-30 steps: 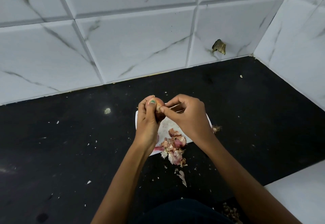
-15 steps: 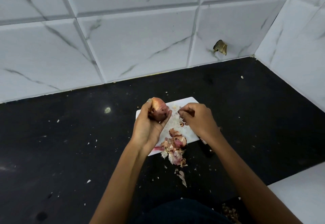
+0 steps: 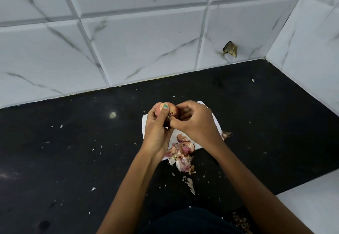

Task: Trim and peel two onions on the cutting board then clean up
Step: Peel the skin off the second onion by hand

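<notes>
Loose onion skins [image 3: 181, 153] piled at the cutting board's [image 3: 146, 123] near edge. Above the board, left hand [image 3: 157, 129] cupping a red onion [image 3: 171, 111], orientation hidden; right hand [image 3: 194, 121] pinching its skin. Behind, marble-tiled wall [image 3: 146, 50].

White marble-veined wall tiles [image 3: 146, 46], black speckled countertop [image 3: 64, 151], corner at right
</notes>
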### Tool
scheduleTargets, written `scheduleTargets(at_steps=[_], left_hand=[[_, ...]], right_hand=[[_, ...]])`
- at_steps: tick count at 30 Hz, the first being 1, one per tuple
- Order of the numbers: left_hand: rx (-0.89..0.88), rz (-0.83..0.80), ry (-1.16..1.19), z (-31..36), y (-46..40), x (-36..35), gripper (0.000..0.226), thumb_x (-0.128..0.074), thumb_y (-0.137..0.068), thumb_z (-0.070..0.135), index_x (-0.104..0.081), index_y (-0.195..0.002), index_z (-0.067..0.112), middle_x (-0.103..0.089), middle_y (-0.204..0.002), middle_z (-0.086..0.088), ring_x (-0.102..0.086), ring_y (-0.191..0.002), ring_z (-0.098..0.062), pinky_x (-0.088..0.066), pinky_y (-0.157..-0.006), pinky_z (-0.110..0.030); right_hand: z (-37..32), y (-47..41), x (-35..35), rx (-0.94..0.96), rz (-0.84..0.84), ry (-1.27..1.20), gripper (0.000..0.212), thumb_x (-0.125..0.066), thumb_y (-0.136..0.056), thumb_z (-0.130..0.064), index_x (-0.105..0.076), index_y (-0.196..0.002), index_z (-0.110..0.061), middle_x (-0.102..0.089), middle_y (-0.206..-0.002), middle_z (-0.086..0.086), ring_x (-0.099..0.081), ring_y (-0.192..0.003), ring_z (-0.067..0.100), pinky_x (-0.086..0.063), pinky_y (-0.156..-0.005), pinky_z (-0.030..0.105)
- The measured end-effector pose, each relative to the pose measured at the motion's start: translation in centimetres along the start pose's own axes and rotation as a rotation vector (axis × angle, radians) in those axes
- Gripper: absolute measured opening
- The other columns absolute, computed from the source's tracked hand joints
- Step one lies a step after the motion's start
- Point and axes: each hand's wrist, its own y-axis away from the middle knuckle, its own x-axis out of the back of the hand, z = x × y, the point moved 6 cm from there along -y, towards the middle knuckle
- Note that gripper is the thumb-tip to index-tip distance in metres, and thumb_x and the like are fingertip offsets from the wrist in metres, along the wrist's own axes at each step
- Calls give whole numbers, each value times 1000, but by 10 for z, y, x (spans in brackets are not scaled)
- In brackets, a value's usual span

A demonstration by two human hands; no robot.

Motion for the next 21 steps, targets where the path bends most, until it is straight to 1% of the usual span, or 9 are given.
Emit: scheduleTargets(at_steps=[2, 4, 6, 8, 10, 12, 15, 17, 21], left_hand=[[-4, -1, 22, -3, 1, 0, 55, -54, -98, 20, -32, -137, -12, -57, -91, -7, -59, -87, -16, -52, -82, -32], [-4, -27, 42, -4, 1, -2, 37, -48, -101, 18, -43, -127, -7, -57, -91, -7, -59, -87, -16, -54, -80, -32], [-2, -44, 58, -1, 4, -6, 26, -46, -100, 21, -48, -119, 4, -57, -95, -10, -59, -93, -20, -56, -88, -35], [18, -27, 76, 0, 5, -8, 29, -45, -101, 24, -47, -123, 6, -58, -101, -11, -62, -95, -17, -52, -95, -36], [34, 3, 118, 1, 6, -8, 37, -47, -100, 24, -47, -128, 0, -59, -108, -14, -63, -99, -19, -52, -94, -35], [65, 27, 184, 1, 6, -7, 41, -49, -99, 24, -49, -129, -4, -59, -115, -18, -61, -106, -23, -54, -94, -35], [109, 21, 242, 3, 8, -6, 27, -50, -99, 27, -57, -110, 4, -64, -102, -13, -64, -96, -20, -56, -89, -32], [148, 31, 327, 2, 7, -4, 25, -52, -98, 30, -56, -104, 6, -65, -93, -10, -66, -85, -17, -56, -86, -30], [253, 12, 513, 0, 8, 0, 32, -51, -96, 37, -60, -102, 7, -68, -95, -9, -65, -93, -18, -59, -79, -28]], right_hand=[[0, -1, 1, -2, -11, 15, 23, -76, -69, -18, -70, -91, -17, -69, -75, -10, -66, -71, 1, -56, -67, 19], [0, -1, 2, 7, -20, 20, 21, -75, -71, -18, -72, -92, -15, -69, -75, -10, -66, -71, 1, -57, -67, 20], [3, -3, 7, 11, 10, -11, 16, -72, -75, -15, -74, -91, -14, -70, -75, -10, -67, -70, 1, -55, -63, 17], [8, -5, 11, -5, 45, -49, 16, -67, -78, -7, -75, -92, -13, -71, -75, -7, -68, -70, 4, -55, -63, 18], [12, -6, 12, -30, 50, -94, 18, -64, -80, -4, -75, -93, -12, -72, -77, -2, -70, -71, 10, -59, -67, 25], [14, -6, 11, -58, 39, -179, 18, -62, -83, -1, -74, -94, -9, -73, -80, 3, -71, -72, 14, -59, -66, 27], [16, -6, 11, -81, 27, -285, 16, -62, -86, 3, -71, -96, -5, -72, -82, 8, -71, -71, 16, -57, -62, 22], [17, -6, 14, -79, 58, -306, 13, -63, -85, 4, -69, -94, -4, -71, -81, 10, -71, -66, 16, -56, -60, 21], [23, -9, 23, -57, 166, -241, 9, -65, -85, 0, -64, -90, -8, -70, -79, 9, -70, -65, 15, -56, -58, 23]])
